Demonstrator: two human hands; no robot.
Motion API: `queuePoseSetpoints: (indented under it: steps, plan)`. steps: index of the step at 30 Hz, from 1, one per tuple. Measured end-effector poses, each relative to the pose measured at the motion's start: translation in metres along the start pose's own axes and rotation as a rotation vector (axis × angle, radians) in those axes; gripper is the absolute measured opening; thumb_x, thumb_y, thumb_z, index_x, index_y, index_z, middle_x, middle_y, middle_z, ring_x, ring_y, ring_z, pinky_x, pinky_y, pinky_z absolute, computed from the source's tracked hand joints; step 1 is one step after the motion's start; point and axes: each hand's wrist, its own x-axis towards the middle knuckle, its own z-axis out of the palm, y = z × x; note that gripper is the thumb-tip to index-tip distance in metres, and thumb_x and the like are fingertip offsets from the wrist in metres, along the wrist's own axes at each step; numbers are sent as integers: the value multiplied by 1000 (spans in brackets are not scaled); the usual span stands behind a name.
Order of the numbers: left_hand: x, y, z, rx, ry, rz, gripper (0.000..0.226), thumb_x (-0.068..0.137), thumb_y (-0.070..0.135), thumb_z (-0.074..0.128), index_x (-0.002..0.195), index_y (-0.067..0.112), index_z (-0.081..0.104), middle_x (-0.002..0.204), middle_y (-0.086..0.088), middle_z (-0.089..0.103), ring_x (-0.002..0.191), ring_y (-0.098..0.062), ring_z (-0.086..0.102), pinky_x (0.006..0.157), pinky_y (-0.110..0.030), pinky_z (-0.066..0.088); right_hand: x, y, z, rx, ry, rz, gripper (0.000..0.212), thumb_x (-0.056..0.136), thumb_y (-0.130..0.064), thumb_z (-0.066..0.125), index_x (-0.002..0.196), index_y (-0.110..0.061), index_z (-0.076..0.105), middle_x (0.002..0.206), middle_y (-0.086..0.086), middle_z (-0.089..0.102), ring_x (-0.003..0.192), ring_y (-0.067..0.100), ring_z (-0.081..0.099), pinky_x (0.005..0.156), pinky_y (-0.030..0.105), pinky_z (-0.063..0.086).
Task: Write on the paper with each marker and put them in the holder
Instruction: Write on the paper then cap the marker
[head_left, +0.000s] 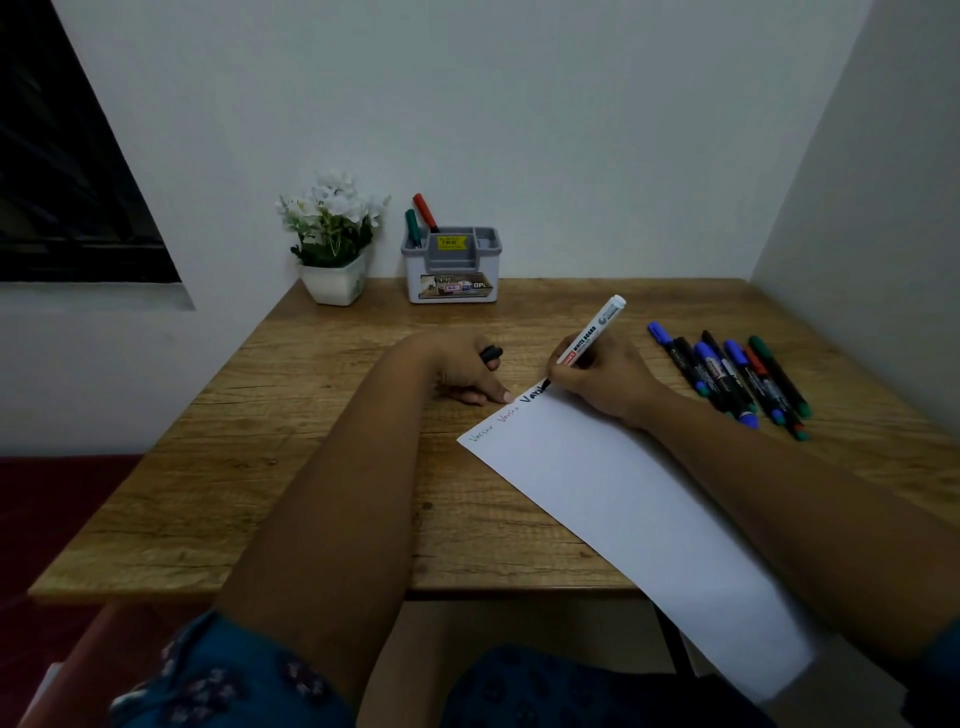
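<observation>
Right hand (608, 384) is gripping marker (589, 338), writing on paper (623, 493), while left hand (467, 369) is curling round cap (491, 355), fingertip pinning paper still.

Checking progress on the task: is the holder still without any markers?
No, a red marker and a green marker already stand in the left compartment of the holder.

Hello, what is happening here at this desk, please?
A person writes on the paper with a white marker held in the right hand. The left hand holds a black cap and steadies the sheet. Two markers stand in the holder; more markers lie waiting on the right.
</observation>
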Motion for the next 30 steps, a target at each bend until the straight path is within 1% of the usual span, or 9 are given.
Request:
queuePoseSetpoints:
  steps: [7, 10, 14, 18, 21, 24, 27, 28, 30]
  plan:
    - [1, -1, 0, 2, 12, -1, 38, 75, 4, 80, 78, 16, 44, 73, -3, 58, 50, -6, 59, 46, -14, 48, 1, 2, 0, 76, 114, 91, 10, 79, -16, 68, 69, -20, 70, 76, -5, 70, 73, 4, 64, 63, 18, 46]
    - [1, -1, 0, -10, 10, -1, 38, 75, 4, 80, 77, 16, 44, 73, -3, 57, 50, -5, 59, 46, -14, 49, 1, 0, 0, 51, 86, 99, 4, 81, -17, 70, 79, -14, 72, 80, -5, 70, 75, 2, 64, 64, 16, 49]
    - [2, -1, 0, -2, 9, -1, 39, 75, 4, 80, 77, 16, 43, 71, -3, 57, 50, -6, 59, 47, -14, 49, 1, 0, 0, 57, 76, 94, 5, 79, -15, 70, 74, -15, 71, 78, -5, 70, 73, 3, 65, 62, 15, 47]
    - [2, -1, 0, 4, 4, -6, 39, 75, 4, 80, 77, 16, 43, 72, -3, 57, 53, -7, 59, 47, -14, 50, 2, 1, 2, 36, 85, 98, 5, 79, -16, 71, 75, -14, 71, 79, -3, 70, 74, 3, 64, 63, 17, 47]
    - [4, -2, 0, 2, -1, 2, 39, 76, 4, 80, 79, 17, 43, 78, -3, 57, 55, -6, 58, 48, -14, 50, 2, 2, 2, 26, 117, 127, 10, 79, -18, 69, 74, -10, 70, 76, 1, 71, 72, 9, 65, 66, 25, 52]
    - [-1, -1, 0, 43, -3, 26, 37, 75, 12, 82, 83, 16, 47, 80, -2, 58, 59, -9, 59, 51, -19, 50, 5, 1, -1, 302, 185, 160, 17, 82, -12, 65, 66, -14, 65, 59, -7, 65, 55, 8, 55, 54, 22, 44]
    - [-4, -1, -1, 282, 110, 102, 41, 80, 43, 76, 102, 19, 52, 89, 5, 56, 78, -12, 54, 65, -28, 42, 11, 4, -12, 768, 167, 200, 16, 87, -12, 69, 87, -10, 53, 63, -2, 57, 55, 11, 44, 48, 21, 36]
    - [-4, 0, 0, 219, 124, 101, 41, 85, 47, 68, 108, 20, 48, 87, 5, 53, 75, -11, 51, 63, -29, 39, 12, 4, -17, 806, 133, 201, 22, 87, -18, 72, 92, -10, 52, 64, -1, 54, 54, 11, 42, 47, 20, 35]
    - [-2, 3, 3, -87, 80, 84, 29, 95, 40, 56, 105, 18, 40, 78, 1, 47, 58, -9, 40, 51, -25, 32, 11, 3, -24, 796, 61, 185, 25, 86, -27, 72, 90, -10, 54, 65, 0, 50, 54, 11, 40, 49, 20, 36]
